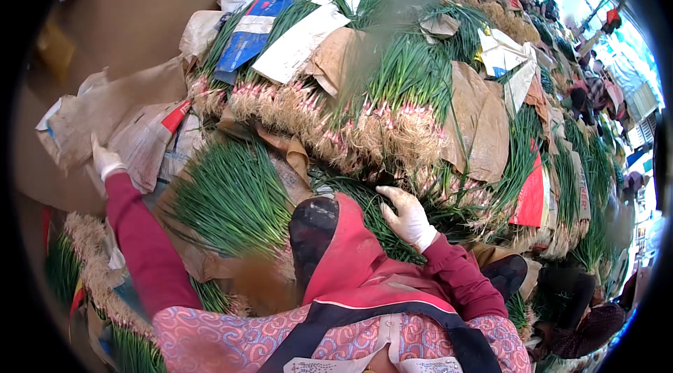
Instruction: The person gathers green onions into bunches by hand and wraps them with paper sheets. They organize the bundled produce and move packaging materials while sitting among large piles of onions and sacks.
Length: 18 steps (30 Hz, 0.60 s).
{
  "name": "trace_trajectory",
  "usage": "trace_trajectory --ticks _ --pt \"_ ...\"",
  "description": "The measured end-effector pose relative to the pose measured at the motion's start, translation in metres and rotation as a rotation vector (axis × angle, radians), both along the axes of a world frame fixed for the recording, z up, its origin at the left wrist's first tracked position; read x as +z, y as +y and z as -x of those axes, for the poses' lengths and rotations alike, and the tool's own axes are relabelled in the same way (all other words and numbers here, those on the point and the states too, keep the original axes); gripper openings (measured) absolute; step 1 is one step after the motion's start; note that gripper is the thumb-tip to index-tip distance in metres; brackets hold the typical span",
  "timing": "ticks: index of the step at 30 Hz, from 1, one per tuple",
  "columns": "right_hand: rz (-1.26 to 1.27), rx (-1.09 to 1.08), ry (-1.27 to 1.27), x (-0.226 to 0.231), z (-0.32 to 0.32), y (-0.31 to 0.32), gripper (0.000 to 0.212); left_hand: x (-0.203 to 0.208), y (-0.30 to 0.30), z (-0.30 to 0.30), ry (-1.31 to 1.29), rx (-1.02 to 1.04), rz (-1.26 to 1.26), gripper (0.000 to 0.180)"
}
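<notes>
L gloved hand (pixel 106 160) at edge of tan sack (pixel 123 112), left side; can't tell if pinching. R gloved hand (pixel 409 219), fingers loosely spread. Green-onion bundle (pixel 230 194) lies betw. them.

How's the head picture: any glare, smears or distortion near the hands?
Head view: fisheye curvature toward a black rim; washed-out glare at upper right; a grey smear hazes the upper middle, a brownish blur sits below the nearest green onion bundle; left hand and right hand lie clear of both.
</notes>
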State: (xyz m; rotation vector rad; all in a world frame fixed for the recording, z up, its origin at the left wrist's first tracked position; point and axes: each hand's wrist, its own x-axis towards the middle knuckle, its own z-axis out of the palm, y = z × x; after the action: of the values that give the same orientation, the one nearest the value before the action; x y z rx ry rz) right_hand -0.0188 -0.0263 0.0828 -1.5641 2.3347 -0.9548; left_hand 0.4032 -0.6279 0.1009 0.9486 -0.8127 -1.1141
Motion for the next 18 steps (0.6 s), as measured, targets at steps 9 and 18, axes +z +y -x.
trace_trajectory --ticks 9,18 --pt "0.181 -0.673 -0.440 -0.063 0.121 0.062 0.033 -0.089 0.165 0.317 0.138 -0.852 -0.586 0.040" --pt "-0.418 -0.787 0.362 -0.084 0.200 0.053 0.062 -0.100 0.294 0.499 -0.453 -1.331 -0.433 0.059"
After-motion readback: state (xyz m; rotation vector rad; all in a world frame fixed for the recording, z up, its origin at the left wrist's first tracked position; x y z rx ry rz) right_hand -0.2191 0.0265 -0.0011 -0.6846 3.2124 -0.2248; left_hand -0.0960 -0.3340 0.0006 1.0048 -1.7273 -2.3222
